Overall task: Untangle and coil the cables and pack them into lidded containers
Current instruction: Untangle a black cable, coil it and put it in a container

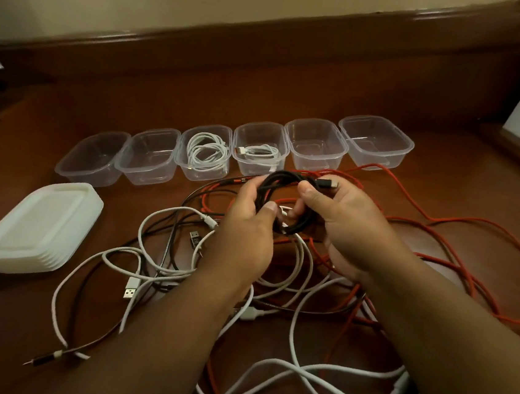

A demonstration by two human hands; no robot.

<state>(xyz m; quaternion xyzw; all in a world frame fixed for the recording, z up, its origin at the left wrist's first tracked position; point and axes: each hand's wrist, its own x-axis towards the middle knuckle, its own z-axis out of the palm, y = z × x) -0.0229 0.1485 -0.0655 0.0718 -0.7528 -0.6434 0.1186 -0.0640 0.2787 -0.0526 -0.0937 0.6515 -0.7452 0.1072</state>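
Between curled fingers of the left hand (246, 224) and right hand (342, 224) sits a coiled black cable (281, 183), two containers (204, 152) beyond them filled, tangled cables (155, 269) beneath still unpacked.

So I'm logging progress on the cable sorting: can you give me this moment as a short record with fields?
containers: six clear tubs in a row, all open
filled: third from left and fourth each hold a coiled white cable
empty: the other four
lids: white stack, left of the tangle
in hand: black cable coil, held by left hand and right hand
loose on table: white cables, red cable, dark cables, tangled
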